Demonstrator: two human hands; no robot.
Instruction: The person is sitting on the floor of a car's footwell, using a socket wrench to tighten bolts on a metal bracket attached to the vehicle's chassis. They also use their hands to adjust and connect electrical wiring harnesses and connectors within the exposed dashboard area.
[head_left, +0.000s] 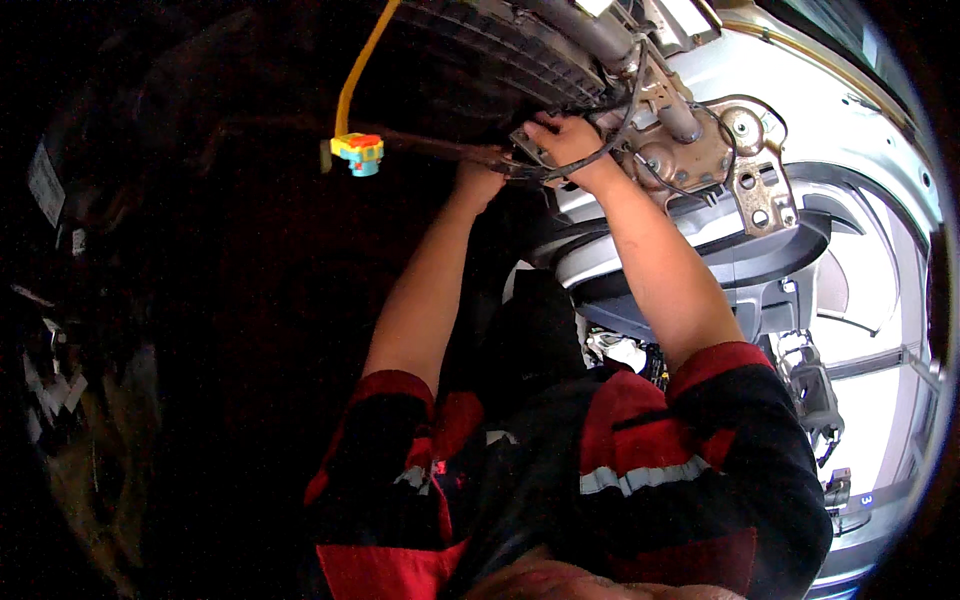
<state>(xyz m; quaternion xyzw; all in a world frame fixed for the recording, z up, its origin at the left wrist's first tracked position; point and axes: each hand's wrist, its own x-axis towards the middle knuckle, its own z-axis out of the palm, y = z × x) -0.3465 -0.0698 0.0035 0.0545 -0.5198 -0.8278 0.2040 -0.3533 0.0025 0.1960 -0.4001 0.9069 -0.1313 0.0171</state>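
Observation:
Both my arms reach up in front of me into the shadowed underside of a vehicle's panel area. My left hand (482, 182) is closed round a dark wiring harness (430, 144), which runs off to the left into darkness. Close to its right, my right hand (568, 145) has its fingers curled at a small dark piece (526, 146); what the fingertips grip is hidden. A black cable (590, 160) crosses the right hand's wrist and bends up toward a metal bracket. Left of the hands hangs a yellow cable (358, 75) ending in a yellow, orange and light-blue connector (360, 153).
A bare metal bracket assembly (690, 150) with round mounts and a tube stands right of my right hand. Behind it are a pale body panel (820, 110) and a dark curved trim part (770, 250). A ribbed dark part (490, 50) lies above the hands. The left side is very dark.

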